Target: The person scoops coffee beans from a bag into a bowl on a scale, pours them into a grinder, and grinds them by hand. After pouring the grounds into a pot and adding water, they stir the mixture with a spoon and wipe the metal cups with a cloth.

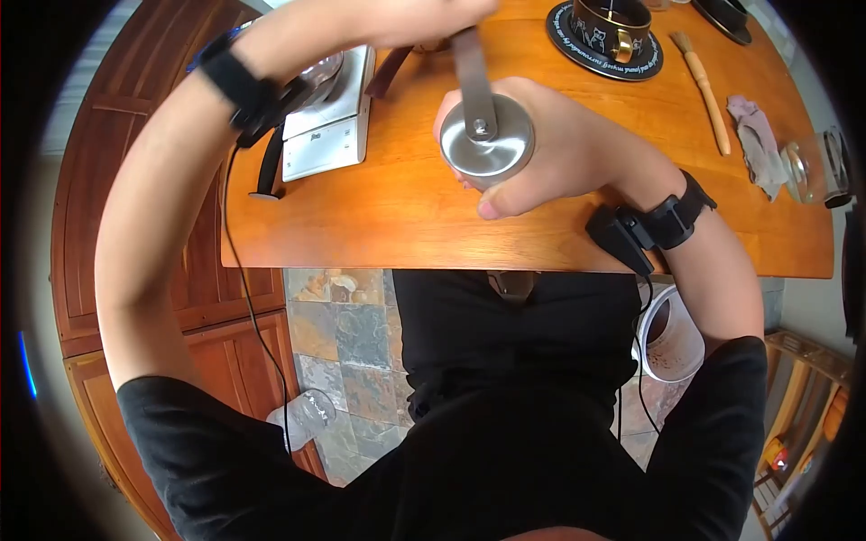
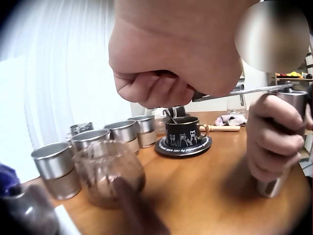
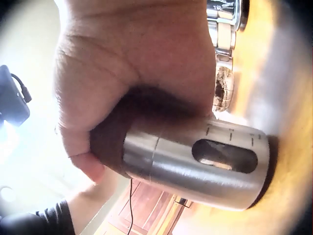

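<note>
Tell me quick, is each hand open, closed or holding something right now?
Left hand: closed, holding the crank handle.
Right hand: closed, holding the metal grinder.

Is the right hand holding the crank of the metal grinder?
No, the right hand wraps round the metal grinder, while the left hand holds its crank.

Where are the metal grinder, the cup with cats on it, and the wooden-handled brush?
Metal grinder [image 1: 492, 155]: head view, on its round top.
Cat cup [image 2: 184, 133]: left wrist view, on its outer wall.
Brush [image 1: 704, 93]: head view, on its handle.
</note>
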Motion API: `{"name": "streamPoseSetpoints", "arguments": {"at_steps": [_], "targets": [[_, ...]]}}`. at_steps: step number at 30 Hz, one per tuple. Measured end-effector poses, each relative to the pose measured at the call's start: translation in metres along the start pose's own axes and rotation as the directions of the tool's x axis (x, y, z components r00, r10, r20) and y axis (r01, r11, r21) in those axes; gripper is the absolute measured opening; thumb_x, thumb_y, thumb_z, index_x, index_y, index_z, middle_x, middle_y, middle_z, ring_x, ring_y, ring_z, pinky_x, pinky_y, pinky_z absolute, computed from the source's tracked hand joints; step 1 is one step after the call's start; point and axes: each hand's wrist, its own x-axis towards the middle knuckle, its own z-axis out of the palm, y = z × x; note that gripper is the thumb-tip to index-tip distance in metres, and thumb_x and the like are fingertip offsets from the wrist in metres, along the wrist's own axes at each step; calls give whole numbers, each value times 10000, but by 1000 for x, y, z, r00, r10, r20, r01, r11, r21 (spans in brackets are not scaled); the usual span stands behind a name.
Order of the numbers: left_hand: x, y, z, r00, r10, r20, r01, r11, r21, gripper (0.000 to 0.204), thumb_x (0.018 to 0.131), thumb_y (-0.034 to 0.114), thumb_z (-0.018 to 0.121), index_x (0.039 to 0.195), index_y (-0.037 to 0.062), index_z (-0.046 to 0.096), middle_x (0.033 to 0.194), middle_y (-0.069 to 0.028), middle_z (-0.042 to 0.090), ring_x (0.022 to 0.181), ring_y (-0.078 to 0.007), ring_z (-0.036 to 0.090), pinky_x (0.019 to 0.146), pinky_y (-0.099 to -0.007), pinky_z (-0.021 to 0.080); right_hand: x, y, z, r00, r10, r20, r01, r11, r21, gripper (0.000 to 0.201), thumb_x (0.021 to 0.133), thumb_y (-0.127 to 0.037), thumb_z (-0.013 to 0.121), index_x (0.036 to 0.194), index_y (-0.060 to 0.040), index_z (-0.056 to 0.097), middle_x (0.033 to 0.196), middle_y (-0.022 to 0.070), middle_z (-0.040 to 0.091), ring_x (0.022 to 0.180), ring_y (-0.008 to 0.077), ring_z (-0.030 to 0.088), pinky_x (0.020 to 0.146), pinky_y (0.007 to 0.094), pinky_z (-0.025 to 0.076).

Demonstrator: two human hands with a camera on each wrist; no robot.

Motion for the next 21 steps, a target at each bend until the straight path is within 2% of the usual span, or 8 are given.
{"name": "streamPoseSetpoints", "arguments": {"at_steps": [3,7,9,12,15,17,20,21], "targets": [[25,36,-15,971,238,-9,-234,960,152,475,928,311,409,687,-42,618,655,-238,612,649,-420,626,678,-489,521,-3,-3,1,999,-33,-11,33,999,-18,448,618,-94,812,999,-46,581,823,3,610,770,102,593,710,254,488],[11,86,-45,884,456,106,-468,864,188,412,906,287,446,681,-15,611,646,-192,598,603,-360,607,616,-446,504,-6,-6,2,999,-2,-51,-4,994,-106,394,636,-93,801,972,-50,599,802,1,611,757,104,591,701,252,487],[-10,93,-41,828,558,60,-560,813,160,375,897,286,465,687,6,599,641,-162,580,592,-330,587,591,-422,483,-13,-14,1,991,96,-93,-110,979,-169,357,647,-92,794,948,-51,607,793,2,612,742,107,586,693,253,488],[-46,93,-21,762,643,-79,-638,766,79,322,884,285,494,697,37,580,633,-116,552,577,-284,557,554,-385,451,-10,-13,1,991,28,-128,-54,978,-201,348,648,-81,790,944,-49,610,789,6,616,706,104,579,663,261,490],[-82,95,4,746,645,-166,-661,748,-61,273,870,283,523,706,69,561,625,-71,525,561,-238,527,516,-348,419,-1,4,-1,975,-156,-156,126,974,-187,365,642,-65,787,960,-47,610,790,11,623,667,98,573,625,270,493],[-97,104,10,768,611,-193,-624,782,-7,244,861,283,542,712,90,548,620,-40,506,551,-207,507,491,-323,397,4,12,-2,943,-281,-178,248,951,-185,377,638,-54,786,970,-46,609,790,15,627,641,94,569,600,277,494],[-123,102,5,824,522,-222,-507,853,125,346,837,338,525,592,100,469,557,-39,430,484,-189,467,412,-312,342,2,11,-5,964,-247,-96,234,964,-126,383,636,-27,782,975,-43,607,805,11,630,695,86,577,658,279,504],[-131,95,2,850,482,-211,-470,876,107,338,818,347,542,584,116,464,550,-20,415,475,-166,461,398,-294,332,4,17,-6,924,-371,-90,340,907,-250,366,641,-43,785,958,-43,602,782,9,621,660,90,586,608,260,497]]}}
